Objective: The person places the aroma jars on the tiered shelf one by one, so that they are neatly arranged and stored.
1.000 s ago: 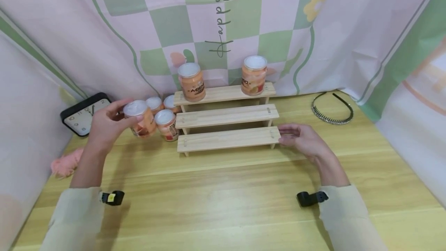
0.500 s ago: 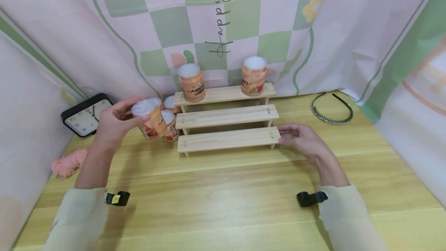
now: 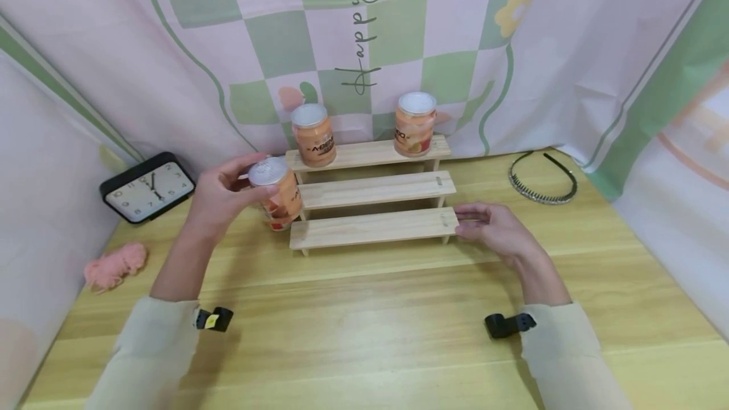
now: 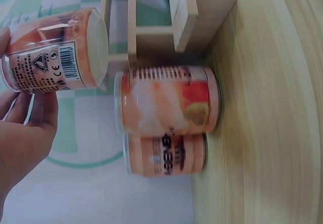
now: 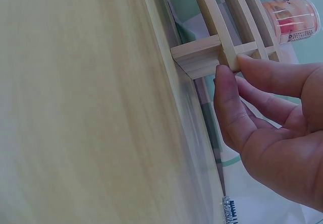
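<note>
My left hand (image 3: 219,198) grips an orange can (image 3: 277,192) with a pale lid, raised off the table at the left end of the three-tier wooden rack (image 3: 370,228). In the left wrist view that can (image 4: 55,52) shows its barcode side. Below it, two more cans (image 4: 169,100) stand on the table; the held can mostly hides them in the head view. With thumb and finger, my right hand (image 3: 495,229) pinches the right end of the lowest shelf. On the top shelf stand a can (image 3: 314,138) at the left and another can (image 3: 416,125) at the right.
A black-framed clock (image 3: 148,188) leans at the back left, with a pink bundle of yarn (image 3: 116,266) in front of it. A dark toothed headband (image 3: 541,192) lies at the back right. A patterned curtain (image 3: 342,37) hangs directly behind the rack.
My left hand has carried the can to the right, towards the rack, and it now covers the cans behind it. The right hand has stayed on the shelf end.
</note>
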Demonstrator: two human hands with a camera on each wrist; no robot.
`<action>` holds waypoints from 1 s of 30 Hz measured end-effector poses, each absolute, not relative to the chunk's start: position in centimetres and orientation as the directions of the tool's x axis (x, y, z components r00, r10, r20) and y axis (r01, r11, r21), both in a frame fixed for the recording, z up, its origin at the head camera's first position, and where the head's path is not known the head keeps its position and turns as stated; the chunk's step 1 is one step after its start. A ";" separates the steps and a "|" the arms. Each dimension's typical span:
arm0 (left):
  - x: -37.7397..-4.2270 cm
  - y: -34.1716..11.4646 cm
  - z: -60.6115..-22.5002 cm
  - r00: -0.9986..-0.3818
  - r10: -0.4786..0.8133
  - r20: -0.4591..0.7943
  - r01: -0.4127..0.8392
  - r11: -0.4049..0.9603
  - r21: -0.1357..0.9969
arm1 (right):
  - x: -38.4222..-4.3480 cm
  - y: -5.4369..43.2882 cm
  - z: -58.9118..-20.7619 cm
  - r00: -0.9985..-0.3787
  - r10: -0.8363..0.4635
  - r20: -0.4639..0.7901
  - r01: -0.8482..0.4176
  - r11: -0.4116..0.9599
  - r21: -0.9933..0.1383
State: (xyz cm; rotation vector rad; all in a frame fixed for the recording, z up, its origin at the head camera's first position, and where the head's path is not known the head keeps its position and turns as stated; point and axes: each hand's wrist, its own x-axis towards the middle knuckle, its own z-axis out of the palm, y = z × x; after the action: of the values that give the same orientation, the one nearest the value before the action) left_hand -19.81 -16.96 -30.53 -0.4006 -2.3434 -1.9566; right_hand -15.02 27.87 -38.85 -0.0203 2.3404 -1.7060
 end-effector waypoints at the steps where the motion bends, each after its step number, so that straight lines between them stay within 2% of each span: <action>1: -19.8 -16.7 -30.5 -0.965 0.161 0.206 0.231 0.160 0.960 | -15.0 27.9 -38.8 -0.970 -0.155 -0.188 0.132 0.316 -0.939; 11: -20.3 -14.4 -30.7 -0.964 0.194 0.183 0.217 0.175 0.960 | -14.9 27.9 -38.8 -0.970 -0.160 -0.184 0.127 0.313 -0.941; 19: -20.5 -12.6 -30.5 -0.953 0.220 0.210 0.254 0.199 0.946 | -15.0 27.8 -38.7 -0.970 -0.156 -0.187 0.128 0.324 -0.937; 30: -20.6 -10.1 -30.8 -0.944 0.251 0.214 0.260 0.170 0.950 | -15.0 27.8 -38.8 -0.971 -0.155 -0.183 0.125 0.324 -0.938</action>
State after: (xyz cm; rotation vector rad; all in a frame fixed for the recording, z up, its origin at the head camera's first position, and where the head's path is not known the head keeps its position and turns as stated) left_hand -20.57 -10.10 -30.81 -0.5231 -2.3975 -1.9493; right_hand -15.03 27.80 -38.78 -0.0273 2.3500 -1.6986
